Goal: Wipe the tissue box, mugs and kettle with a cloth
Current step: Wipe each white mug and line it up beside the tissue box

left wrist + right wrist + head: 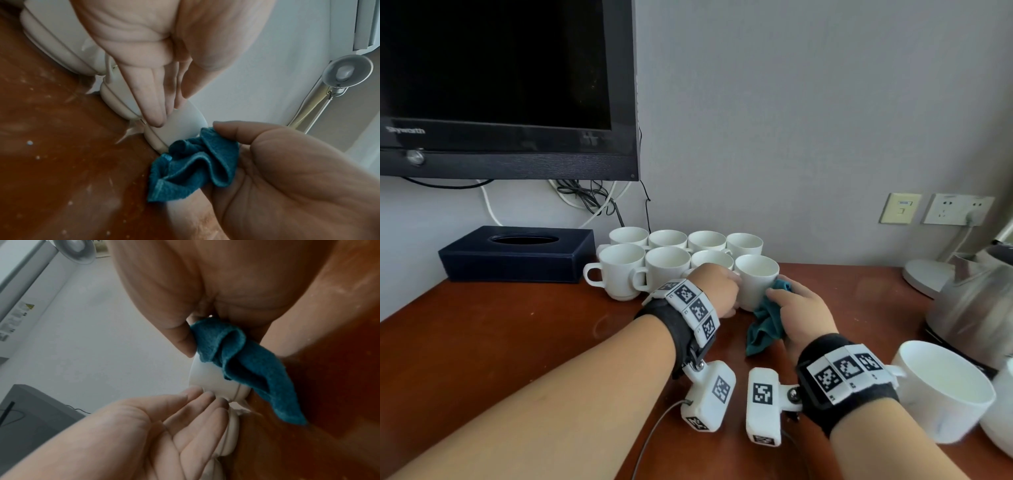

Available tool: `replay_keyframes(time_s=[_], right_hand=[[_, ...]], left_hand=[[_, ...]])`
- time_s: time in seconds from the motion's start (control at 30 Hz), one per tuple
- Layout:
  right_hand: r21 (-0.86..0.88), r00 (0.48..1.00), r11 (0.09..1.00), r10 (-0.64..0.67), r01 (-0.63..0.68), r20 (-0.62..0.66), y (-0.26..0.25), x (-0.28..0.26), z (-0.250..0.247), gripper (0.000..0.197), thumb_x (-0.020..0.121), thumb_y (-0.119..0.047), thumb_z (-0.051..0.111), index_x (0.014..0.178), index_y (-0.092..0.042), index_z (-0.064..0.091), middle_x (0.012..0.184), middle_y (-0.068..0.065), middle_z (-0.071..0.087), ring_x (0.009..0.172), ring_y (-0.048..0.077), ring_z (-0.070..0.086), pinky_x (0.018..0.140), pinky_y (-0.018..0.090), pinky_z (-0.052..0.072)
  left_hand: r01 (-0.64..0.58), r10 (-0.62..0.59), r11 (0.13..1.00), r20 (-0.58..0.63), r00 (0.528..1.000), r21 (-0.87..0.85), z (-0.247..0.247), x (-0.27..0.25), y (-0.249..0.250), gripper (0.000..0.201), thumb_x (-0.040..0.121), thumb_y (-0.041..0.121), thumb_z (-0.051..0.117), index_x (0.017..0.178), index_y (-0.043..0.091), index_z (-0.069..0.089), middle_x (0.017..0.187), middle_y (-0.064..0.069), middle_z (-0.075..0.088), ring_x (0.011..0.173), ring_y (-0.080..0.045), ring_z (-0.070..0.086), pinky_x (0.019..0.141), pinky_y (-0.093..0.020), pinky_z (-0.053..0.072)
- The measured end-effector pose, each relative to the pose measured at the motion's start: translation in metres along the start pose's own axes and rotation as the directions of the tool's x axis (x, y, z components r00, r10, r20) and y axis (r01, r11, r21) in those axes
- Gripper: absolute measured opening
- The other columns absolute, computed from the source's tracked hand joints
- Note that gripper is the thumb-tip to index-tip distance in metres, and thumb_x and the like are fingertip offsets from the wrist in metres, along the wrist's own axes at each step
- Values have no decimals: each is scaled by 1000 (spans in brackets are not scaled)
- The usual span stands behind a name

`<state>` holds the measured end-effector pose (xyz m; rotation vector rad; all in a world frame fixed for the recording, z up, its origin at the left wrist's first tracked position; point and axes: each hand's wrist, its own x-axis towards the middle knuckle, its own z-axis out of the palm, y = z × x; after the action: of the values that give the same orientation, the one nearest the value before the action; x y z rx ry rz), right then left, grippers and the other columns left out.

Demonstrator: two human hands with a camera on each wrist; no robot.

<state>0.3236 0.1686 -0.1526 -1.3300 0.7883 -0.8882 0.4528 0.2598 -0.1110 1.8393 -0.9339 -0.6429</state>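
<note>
On the brown table, a white mug (756, 281) stands at the front right of a cluster of several white mugs (667, 260). My left hand (719, 291) rests its straight fingers (152, 104) against the mug's left side. My right hand (798, 308) grips a teal cloth (767, 322) and presses it to the mug's right side, thumb on top. The wrist views show the cloth (195, 165) (246, 363) bunched against the mug (180, 125) (211, 381). A dark blue tissue box (517, 253) sits at the back left. The steel kettle (969, 308) stands at the right.
A black TV (500, 85) hangs above the tissue box with cables (592, 202) behind. Two more white mugs (941, 387) sit at the front right by my right wrist. A white round base (924, 277) and wall sockets (955, 209) are at the back right.
</note>
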Motion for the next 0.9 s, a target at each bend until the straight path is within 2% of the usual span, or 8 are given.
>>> replay_keyframes(time_s=[0.1,0.17,0.27,0.4,0.57,0.63,0.73,0.9], right_hand=[[-1,1000,1000,-15,15,20,0,5,1,37,68,-21,64,100,-32,80,103,5,79,104,33,73,98,58,57],[-9,999,1000,-19,19,31,0,6,0,39,68,-22,64,103,-29,79,105,6,79,105,33,73,98,59,56],[-30,998,999,-27,29,54,-1,8,0,43,69,-19,61,107,-28,78,104,6,79,105,34,72,97,60,56],[-18,998,999,-33,34,50,1,11,-1,41,67,-16,60,100,-30,79,103,7,79,104,35,72,97,60,56],[2,999,999,-36,36,27,5,15,-2,52,67,-14,60,115,-24,75,108,8,78,104,34,73,97,58,57],[11,999,1000,-29,29,32,5,17,-1,55,67,-15,60,120,-23,73,110,9,77,104,33,73,97,57,57],[7,999,1000,-29,29,41,3,18,-1,53,67,-14,59,118,-22,73,109,10,77,104,34,73,97,58,57],[-24,999,999,-21,21,29,1,20,-1,53,67,-13,59,118,-22,72,109,11,77,104,34,73,96,57,58]], left_hand=[[-1,1,1000,15,1000,-3,1,1,-2,33,102,5,53,81,30,59,104,-4,67,108,-28,72,91,-41,63],[-2,2,1000,30,1000,-4,1,0,-2,33,101,4,54,82,31,59,111,-8,69,113,-30,72,92,-42,63],[-7,6,1000,41,999,16,2,0,-2,31,100,8,57,82,33,59,121,-12,72,110,-27,73,88,-41,64],[-7,5,999,40,999,43,4,1,0,25,97,12,61,82,31,59,121,-14,73,106,-28,75,86,-42,64],[8,-10,999,61,998,37,4,2,2,11,97,14,62,98,24,64,121,-16,73,108,-30,74,89,-45,63],[12,-14,999,63,998,31,4,3,2,13,96,14,62,93,27,64,122,-15,73,110,-30,73,90,-45,63],[25,-26,1000,69,997,15,5,4,3,18,96,13,62,89,29,62,123,-14,73,109,-28,74,89,-44,64],[47,-46,999,97,994,-6,5,2,5,17,97,13,63,108,24,64,126,-14,71,114,-29,72,92,-45,62]])
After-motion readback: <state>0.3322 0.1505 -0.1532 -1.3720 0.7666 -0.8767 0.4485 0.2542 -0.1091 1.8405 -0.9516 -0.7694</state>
